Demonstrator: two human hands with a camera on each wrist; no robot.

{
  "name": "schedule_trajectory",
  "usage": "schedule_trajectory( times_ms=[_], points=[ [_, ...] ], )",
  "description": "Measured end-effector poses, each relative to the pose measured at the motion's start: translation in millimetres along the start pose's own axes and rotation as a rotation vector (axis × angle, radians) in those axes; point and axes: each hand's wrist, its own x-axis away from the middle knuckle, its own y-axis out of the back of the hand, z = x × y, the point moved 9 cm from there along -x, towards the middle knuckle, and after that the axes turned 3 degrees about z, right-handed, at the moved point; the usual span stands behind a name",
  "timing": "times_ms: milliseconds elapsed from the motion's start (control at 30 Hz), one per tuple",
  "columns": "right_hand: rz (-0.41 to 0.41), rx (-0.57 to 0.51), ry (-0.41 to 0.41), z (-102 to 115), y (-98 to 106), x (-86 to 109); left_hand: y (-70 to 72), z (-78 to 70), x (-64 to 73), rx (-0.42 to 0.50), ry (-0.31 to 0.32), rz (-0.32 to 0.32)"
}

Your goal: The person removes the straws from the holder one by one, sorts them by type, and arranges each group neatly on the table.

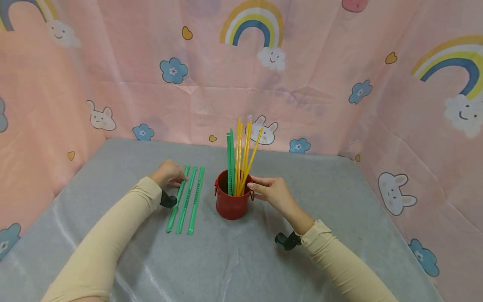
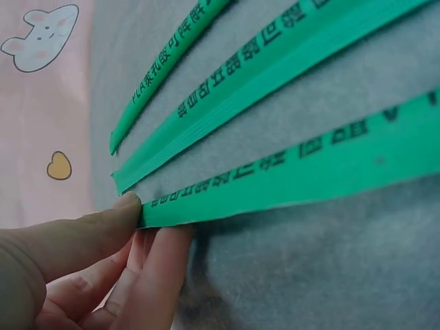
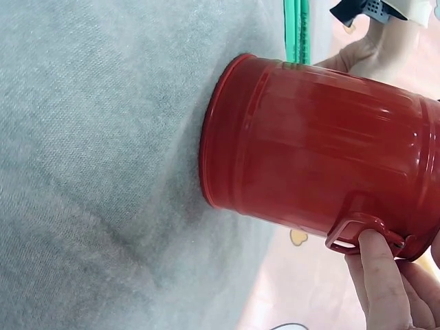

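Observation:
Three green paper-wrapped straws with black print lie side by side on the grey cloth. My left hand (image 1: 170, 173) pinches the far end of the leftmost wrapped straw (image 2: 295, 175), thumb above and fingers beneath. The middle wrapped straw (image 1: 186, 201) and the right one (image 1: 196, 201) lie just beside it. Right of them stands a small red metal bucket (image 1: 231, 208), upright, with green wrapped straws (image 1: 231, 163) and several yellow straws (image 1: 247, 155) leaning in it. With my right hand (image 1: 273, 192) I hold the bucket at its right rim, fingers against the side handle (image 3: 354, 230).
A grey cloth (image 1: 241, 260) covers the table. Behind it and on both sides hangs a pink curtain (image 1: 211, 100) printed with rainbows, rabbits and flowers. Dark wrist cameras (image 1: 288, 241) stick out below both wrists.

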Motion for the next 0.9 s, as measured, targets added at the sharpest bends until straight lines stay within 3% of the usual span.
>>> schedule_trajectory(
  times_ms=[367, 533, 700, 900],
  points=[
    [-0.005, -0.006, -0.011, -1, -1, -0.5, 7.4, -3.0, -0.5, -0.128, 0.006, -0.106],
    [-0.006, -0.009, -0.014, -2, -1, -0.4, 14.3, -10.7, 7.5, -0.146, -0.056, -0.146],
    [-0.012, 0.006, -0.009, -2, -1, 0.1, 12.7, -32.8, 20.9, -0.061, -0.19, -0.135],
    [-0.018, 0.007, -0.013, -1, 0, 0.7, 1.8, -56.7, 31.8, 0.113, -0.274, -0.103]
  ],
)
